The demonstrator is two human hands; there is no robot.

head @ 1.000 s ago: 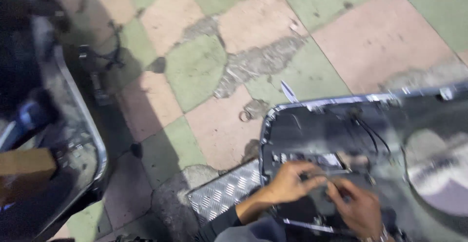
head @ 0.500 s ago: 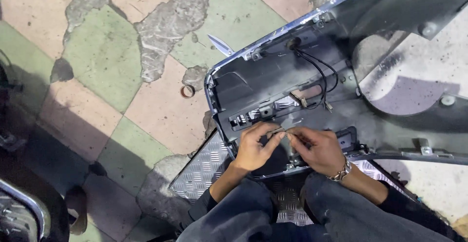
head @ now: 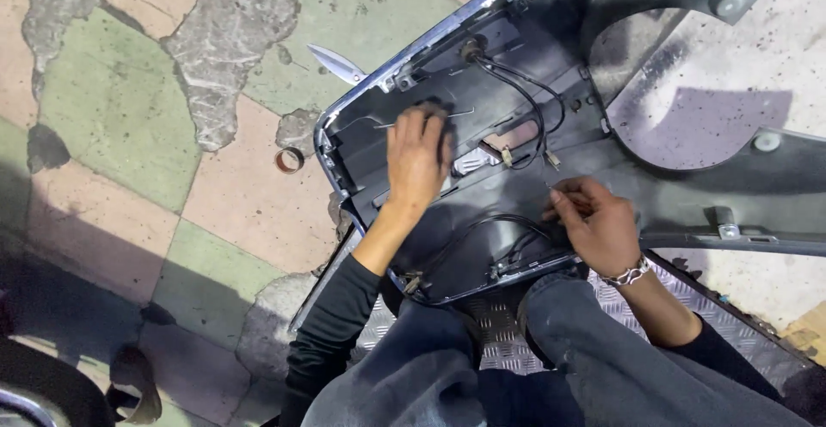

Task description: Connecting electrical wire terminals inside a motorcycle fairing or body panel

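Cracked green and pink floor tiles (head: 215, 212) are seen beneath a dark vehicle body panel (head: 516, 91). Its near-left corner is pressed by the left hand (head: 417, 158), fingers spread flat; a thin wire (head: 551, 188) is pinched by the right hand (head: 598, 225).

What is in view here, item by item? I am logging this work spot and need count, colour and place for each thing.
body panel: one, dark grey with a bright edge trim, inner side up, across the lap and floor
cables: several, black, running over the panel's inner face
ring: one, brownish, on the tiled floor left of the panel
metal blade-like tool: one, silver, on the floor by the panel's upper edge
tread plate: one, silver, under the legs
floor tiles: many, green and pink, cracked
left hand: flat on the panel
right hand: pinching something thin, too small to tell; bracelet on the wrist
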